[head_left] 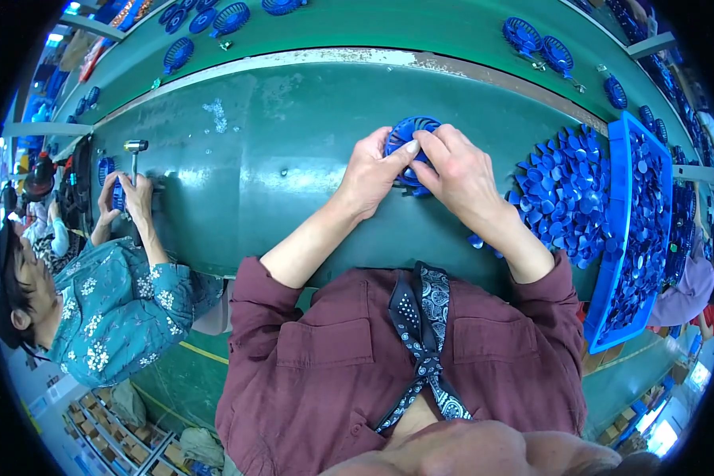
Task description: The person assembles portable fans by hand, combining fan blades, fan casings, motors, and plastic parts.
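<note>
Over the green worktable, my left hand grips a round blue slatted fan housing by its left side, thumb lying across its front. From the other side my right hand is closed at the housing's face, fingertips pinched near its middle. Whatever small piece those fingertips may hold is hidden by the fingers. Close to my right forearm lies a heap of small glossy blue caps, a few of them under the forearm.
A blue tray holding more caps stands tilted at the right. Beyond the table's worn edge strip, a green belt carries several blue fan housings. At left, a co-worker handles a blue part beside a hammer.
</note>
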Motion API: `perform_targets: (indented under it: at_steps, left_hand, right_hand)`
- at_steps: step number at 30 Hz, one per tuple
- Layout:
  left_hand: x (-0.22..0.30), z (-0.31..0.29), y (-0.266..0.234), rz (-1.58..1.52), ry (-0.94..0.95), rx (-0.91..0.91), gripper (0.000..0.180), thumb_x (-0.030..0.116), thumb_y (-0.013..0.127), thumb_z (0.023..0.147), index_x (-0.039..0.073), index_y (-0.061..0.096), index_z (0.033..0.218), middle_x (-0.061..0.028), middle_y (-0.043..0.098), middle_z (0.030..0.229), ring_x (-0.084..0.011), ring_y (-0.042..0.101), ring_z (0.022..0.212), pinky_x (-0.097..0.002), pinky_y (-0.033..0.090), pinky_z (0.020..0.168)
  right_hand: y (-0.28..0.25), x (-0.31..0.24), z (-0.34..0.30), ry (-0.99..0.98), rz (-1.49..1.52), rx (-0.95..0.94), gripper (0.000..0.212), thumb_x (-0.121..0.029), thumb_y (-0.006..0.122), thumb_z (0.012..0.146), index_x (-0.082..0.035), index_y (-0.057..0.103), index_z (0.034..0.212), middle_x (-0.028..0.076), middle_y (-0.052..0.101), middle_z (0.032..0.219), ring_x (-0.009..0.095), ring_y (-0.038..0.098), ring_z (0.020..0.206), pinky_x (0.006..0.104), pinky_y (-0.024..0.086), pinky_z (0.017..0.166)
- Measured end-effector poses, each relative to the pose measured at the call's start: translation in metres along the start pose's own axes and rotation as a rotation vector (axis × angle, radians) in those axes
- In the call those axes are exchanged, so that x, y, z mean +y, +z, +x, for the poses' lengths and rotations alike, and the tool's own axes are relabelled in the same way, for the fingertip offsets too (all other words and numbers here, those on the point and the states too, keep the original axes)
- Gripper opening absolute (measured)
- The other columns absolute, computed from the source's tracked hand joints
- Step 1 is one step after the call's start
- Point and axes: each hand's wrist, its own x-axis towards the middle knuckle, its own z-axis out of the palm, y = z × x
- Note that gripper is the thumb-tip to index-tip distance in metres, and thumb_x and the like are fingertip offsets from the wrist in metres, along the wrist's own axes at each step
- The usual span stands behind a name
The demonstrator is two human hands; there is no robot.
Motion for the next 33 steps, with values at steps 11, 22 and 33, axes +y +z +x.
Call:
perform_targets:
  at_steps: [11,22,33]
  left_hand:
    - [0.003,0.0,-0.003,0.645,0.232,-0.006,0.029,0.016,0.068,0.084,-0.006,0.06,0.102,-0.0136,0.066,0.082,-0.013,0.061,0.075,-0.0307,0.051,0.068]
    - [0.031,0.135,-0.041,1.672,0.992,0.115,0.026,0.007,0.061,0.078,0.003,0.062,0.105,-0.0142,0.06,0.099,-0.0339,0.056,0.093,-0.0424,0.05,0.078]
    - [0.043,0.096,-0.101,1.795,1.027,0.136,0.014,-0.003,0.054,0.073,0.001,0.058,0.086,-0.0144,0.054,0.087,-0.0323,0.055,0.083,-0.041,0.047,0.073]
  right_hand:
    - [0.001,0.037,-0.004,0.425,0.735,-0.296,0.035,-0.022,0.079,0.077,0.0,0.065,0.101,0.006,0.068,0.083,0.012,0.06,0.077,0.0303,0.049,0.072]
    - [-0.021,0.154,0.032,0.768,1.203,0.171,0.024,-0.023,0.069,0.089,-0.001,0.064,0.099,0.006,0.067,0.085,0.012,0.065,0.074,0.0228,0.054,0.063]
    - [-0.06,0.03,-0.108,0.103,-0.002,-0.378,0.029,-0.005,0.068,0.072,-0.005,0.062,0.101,0.014,0.055,0.092,0.033,0.059,0.086,0.0405,0.051,0.068]
